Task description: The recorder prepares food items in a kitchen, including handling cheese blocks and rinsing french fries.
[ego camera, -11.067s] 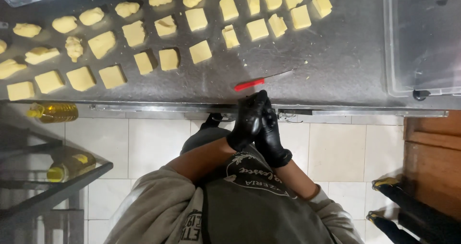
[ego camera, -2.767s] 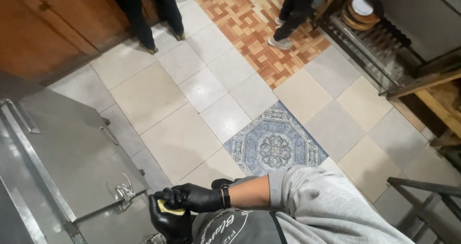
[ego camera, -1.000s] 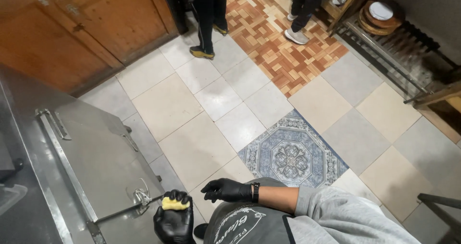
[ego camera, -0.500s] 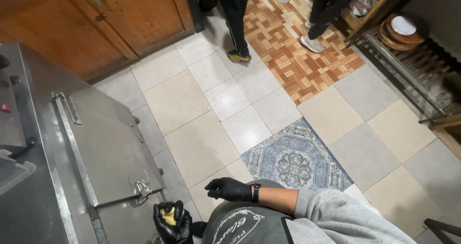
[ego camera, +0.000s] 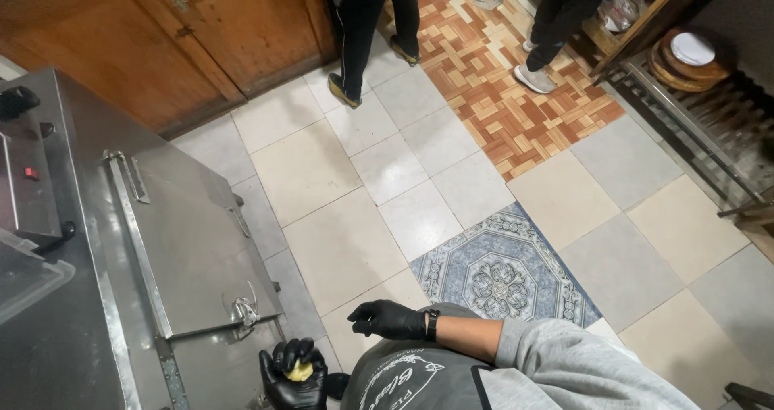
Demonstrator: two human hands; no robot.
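Observation:
My left hand [ego camera: 294, 374], in a black glove, is closed around a small yellow lump of dough [ego camera: 300, 370] low beside the steel cabinet [ego camera: 193, 241]. My right hand [ego camera: 387, 320], also in a black glove with a dark watch at the wrist, hovers in front of my belly with its fingers spread and nothing in it. A grey sleeve [ego camera: 556, 362] covers that arm. The two hands are a short way apart.
The steel cabinet has a hinged door with a latch [ego camera: 244, 312]. Wooden cupboards [ego camera: 185, 39] stand at the back. Two other people's legs [ego camera: 363, 31] [ego camera: 556, 23] stand on the tiled floor [ego camera: 451, 192]. A rack with round plates [ego camera: 689, 51] is at the right.
The view has swung so that more of the steel cabinet and floor shows. My left hand still grips the dough, now lower in view. My right hand stays open.

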